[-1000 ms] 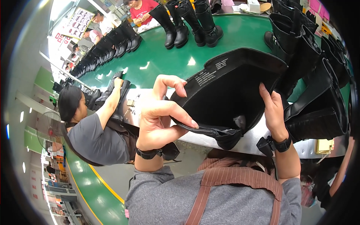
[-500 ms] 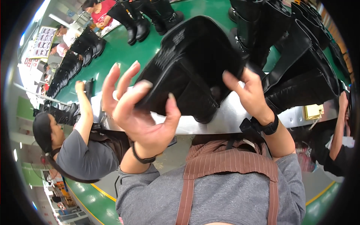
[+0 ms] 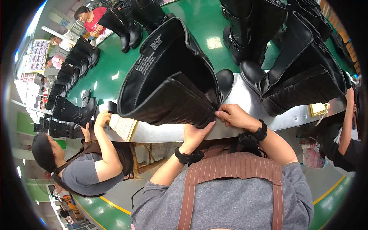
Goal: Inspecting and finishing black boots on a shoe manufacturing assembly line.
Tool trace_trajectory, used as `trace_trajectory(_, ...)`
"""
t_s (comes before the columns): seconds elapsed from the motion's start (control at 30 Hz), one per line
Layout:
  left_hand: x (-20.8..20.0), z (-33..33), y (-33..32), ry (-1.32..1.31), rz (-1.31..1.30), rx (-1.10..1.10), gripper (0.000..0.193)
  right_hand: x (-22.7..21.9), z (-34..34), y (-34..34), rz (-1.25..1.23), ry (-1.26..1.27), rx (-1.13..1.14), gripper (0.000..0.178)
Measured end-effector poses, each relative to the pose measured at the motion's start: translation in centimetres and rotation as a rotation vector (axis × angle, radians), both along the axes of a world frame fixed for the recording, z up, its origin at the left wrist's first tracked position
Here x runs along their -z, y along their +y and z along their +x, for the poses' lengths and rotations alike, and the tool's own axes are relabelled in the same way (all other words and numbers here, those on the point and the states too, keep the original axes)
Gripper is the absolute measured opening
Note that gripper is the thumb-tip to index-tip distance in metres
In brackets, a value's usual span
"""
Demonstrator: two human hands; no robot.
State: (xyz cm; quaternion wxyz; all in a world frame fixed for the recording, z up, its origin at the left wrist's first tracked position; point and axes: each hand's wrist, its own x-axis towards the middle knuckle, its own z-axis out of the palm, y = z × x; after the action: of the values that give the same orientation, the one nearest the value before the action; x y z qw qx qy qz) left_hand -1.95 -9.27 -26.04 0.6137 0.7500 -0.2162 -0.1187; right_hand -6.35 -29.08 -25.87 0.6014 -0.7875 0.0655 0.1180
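Note:
A tall black boot [image 3: 168, 105] stands on the metal edge [image 3: 161, 134] of the bench in front of me. Its shaft is spread open along the side, showing a dark lining with pale print, and its toe points away to the right. My left hand [image 3: 194, 137] grips the boot low near the ankle, thumb toward the bottom of the side opening, the other fingers largely behind the leather. Close by, my right hand [image 3: 238, 117] is closed in a pinch at the lower end of that opening. What sits between those fingertips is hidden.
Another tall black boot [image 3: 303, 73] leans open at the right, beside a yellow pad [image 3: 319, 109]. More boots [image 3: 253, 30] stand on the green bench top [image 3: 203, 23]. At my left, a co-worker [image 3: 92, 168] handles a buckled boot [image 3: 74, 109] near a pale yellow pad [image 3: 123, 128].
The boot has gone from tilted and blurred in the air to upright on the metal edge. Both hands have moved down to its ankle; my left fingers, spread before, now grip it.

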Motion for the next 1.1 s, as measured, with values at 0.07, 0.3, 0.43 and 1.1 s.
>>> trace_trajectory(0.07, 0.1, -0.1, -0.1, -0.022, 0.022, -0.011, 0.032, 0.1, 0.0, 0.0, 0.149, 0.103, -0.001, 0.032)
trace_trajectory(0.3, -0.3, -0.3, -0.9, -0.102, -0.033, -0.084, 0.023, -3.3, -0.6, 1.6, 0.43, 0.09, 0.151, 0.034)
trace_trajectory(0.43, -0.5, -0.6, -1.0, -0.108, 0.03, -0.116, 0.03, -8.0, -1.0, 1.5, 0.576, -0.209, 0.04, 0.034)
trace_trajectory(1.1, -2.9, 1.0, -2.4, 0.008, 0.142, -0.303, 0.071, -14.0, -8.7, -3.9, -0.549, -0.163, 0.005, 0.04)
